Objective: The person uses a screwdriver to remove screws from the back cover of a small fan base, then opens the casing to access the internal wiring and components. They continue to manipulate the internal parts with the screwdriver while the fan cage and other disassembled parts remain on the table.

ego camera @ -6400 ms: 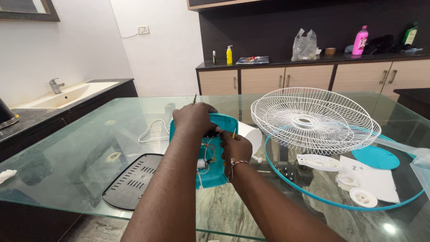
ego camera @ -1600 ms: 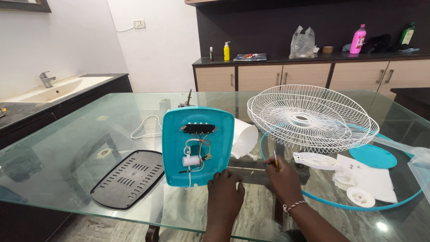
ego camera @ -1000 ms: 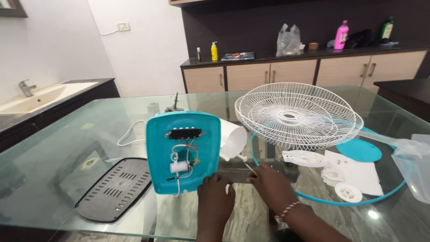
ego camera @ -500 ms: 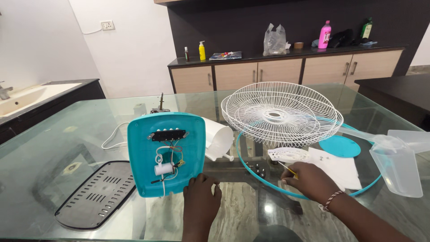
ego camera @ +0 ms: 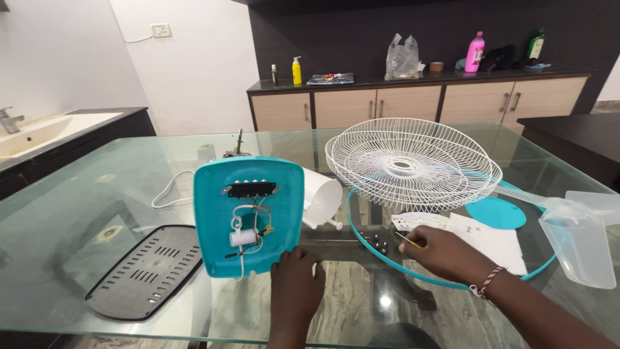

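A teal fan base (ego camera: 248, 216) stands tilted up on the glass table (ego camera: 97, 194), its open inside with wires and a white capacitor facing me. My left hand (ego camera: 297, 284) is curled at its lower right corner and holds the bottom edge. To the right, my right hand (ego camera: 445, 253) pinches a thin yellow-handled screwdriver (ego camera: 409, 240). Its tip points toward several small black screws (ego camera: 374, 242) just inside a teal ring (ego camera: 361, 249).
A black vented cover plate (ego camera: 145, 271) lies left of the base. White wire fan guards (ego camera: 413, 161) sit stacked behind the ring, with a teal disc (ego camera: 496, 213), white paper (ego camera: 494, 239) and clear fan blades (ego camera: 578, 239) to the right. A sink (ego camera: 39, 132) is far left.
My right hand has moved right, from beside the teal base to the screws inside the ring. My left hand has stayed at the base's lower edge. The view has shifted.
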